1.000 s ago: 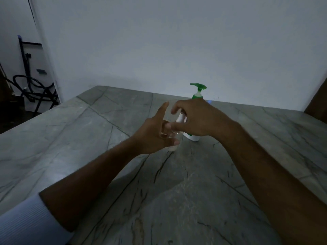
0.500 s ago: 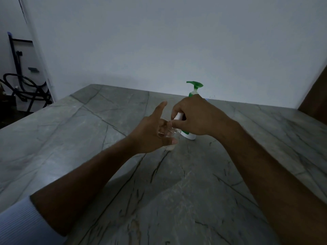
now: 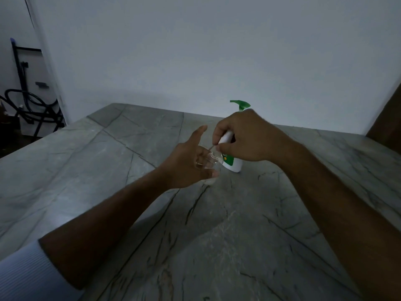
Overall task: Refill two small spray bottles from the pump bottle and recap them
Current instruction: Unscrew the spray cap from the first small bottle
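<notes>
A small clear spray bottle (image 3: 211, 168) stands upright on the grey stone table (image 3: 134, 153), wrapped by my left hand (image 3: 186, 166) with the index finger pointing up. Just above it, my right hand (image 3: 243, 135) pinches a white spray cap (image 3: 225, 137); its thin tube reaches down to the bottle's mouth. Behind both hands stands the white pump bottle (image 3: 233, 164) with a green pump head (image 3: 239, 104), mostly hidden by my right hand. A second small bottle is not visible.
A white wall rises along the table's far edge. A dark metal frame with black hoses (image 3: 28, 103) stands off the table at the far left. A brown panel (image 3: 388, 124) sits at the right edge.
The right hand has lifted slightly with the white cap, so more of the cap shows above the bottle. The left hand has kept its hold on the bottle.
</notes>
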